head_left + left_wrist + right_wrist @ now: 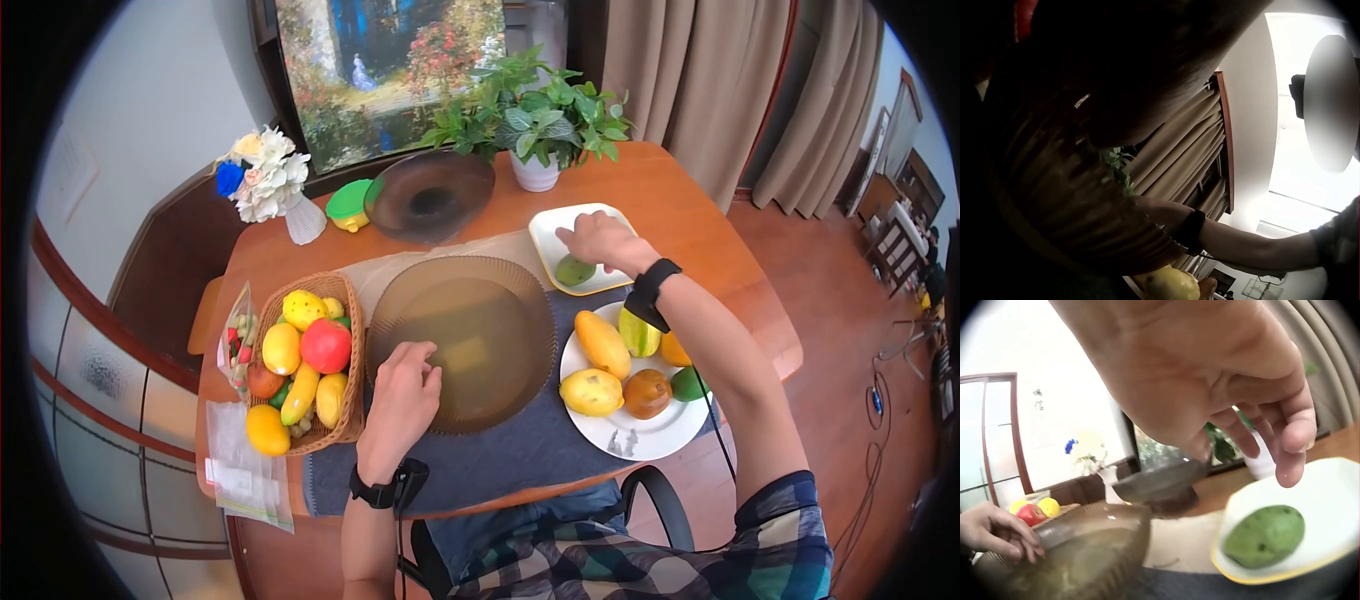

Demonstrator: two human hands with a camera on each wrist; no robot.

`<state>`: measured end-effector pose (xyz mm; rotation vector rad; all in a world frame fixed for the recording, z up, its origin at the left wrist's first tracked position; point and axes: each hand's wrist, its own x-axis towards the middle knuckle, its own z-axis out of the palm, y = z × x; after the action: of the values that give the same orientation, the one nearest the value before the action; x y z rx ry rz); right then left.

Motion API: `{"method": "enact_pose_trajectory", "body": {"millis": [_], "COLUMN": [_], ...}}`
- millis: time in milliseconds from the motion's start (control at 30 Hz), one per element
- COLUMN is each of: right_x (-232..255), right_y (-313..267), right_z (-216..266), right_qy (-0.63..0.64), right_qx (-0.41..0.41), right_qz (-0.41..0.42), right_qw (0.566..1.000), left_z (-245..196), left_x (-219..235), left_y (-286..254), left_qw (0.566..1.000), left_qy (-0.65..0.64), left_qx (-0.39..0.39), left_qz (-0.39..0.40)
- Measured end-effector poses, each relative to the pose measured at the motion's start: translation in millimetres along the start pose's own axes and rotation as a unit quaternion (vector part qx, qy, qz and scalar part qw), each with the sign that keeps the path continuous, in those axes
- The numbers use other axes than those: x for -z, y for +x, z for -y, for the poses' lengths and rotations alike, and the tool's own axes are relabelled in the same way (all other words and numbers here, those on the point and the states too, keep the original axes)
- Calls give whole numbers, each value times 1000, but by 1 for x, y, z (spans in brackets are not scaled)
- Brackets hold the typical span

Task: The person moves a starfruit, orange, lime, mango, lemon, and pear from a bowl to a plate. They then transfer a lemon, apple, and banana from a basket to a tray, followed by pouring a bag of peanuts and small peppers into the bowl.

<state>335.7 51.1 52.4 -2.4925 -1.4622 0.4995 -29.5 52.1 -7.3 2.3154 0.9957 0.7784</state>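
Brown curtains [680,90] and a painting [420,60] stood behind a wooden counter [700,240], partly covered by a dark cloth [500,455]. Green fruit [574,271], dark-spotted, lay alone in a yellow-rimmed white dish [546,236], toward its near end; the raised rim probably served to stop it rolling out. Right hand [603,240] hung over the dish, arched, perhaps to leave room above the fruit. Its fingers [1290,469] were loosely parted and bent downward, gripping nothing. Fruit sat below them and a little nearer the person, with a visible gap in the right-wrist view.

Next out: brown glass bowl [480,300], mid-counter between both hands, presumably for easy reach from either. Left hand [402,390] was over its near-left rim, fingers loosely bent, nothing seen in them. Contact with the rim: could not tell; left-wrist view too dark.

White plate [668,432], right and near, bore assorted fruit in one layer, each piece likely easy to lift singly. Wicker basket [352,420], left, held a heap, its walls apparently containing the pile. Flower vase [305,220], green container [348,203], dark glass stand [470,185] and potted plant [537,175] occupied the far edge, probably to leave working space.
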Motion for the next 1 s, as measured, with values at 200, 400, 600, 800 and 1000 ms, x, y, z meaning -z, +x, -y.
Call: {"method": "enact_pose_trajectory", "body": {"millis": [200, 400, 600, 800, 1000], "right_x": [21, -39, -114, -132, -142], "right_y": [-48, -123, -137, -136, -132], "right_z": [64, 124, 123, 115, 111], "right_qy": [-116, 29, 135, 231, 211], "right_qx": [217, 375, 310, 286, 303], "right_qz": [-132, -80, 15, -47, -81], "right_qw": [960, 923, 941, 929, 926], "left_z": [-3, -21, -4, 35, 53], "left_x": [-1, 28, 106, 153, 153], "left_y": [1, -6, -32, -87, -102], "left_qw": [1000, 998, 972, 919, 937], "left_qy": [-3, -31, 114, 343, 259], "left_qx": [-16, -31, -50, 112, 224], "left_qz": [-12, -52, -197, -160, -74]}}
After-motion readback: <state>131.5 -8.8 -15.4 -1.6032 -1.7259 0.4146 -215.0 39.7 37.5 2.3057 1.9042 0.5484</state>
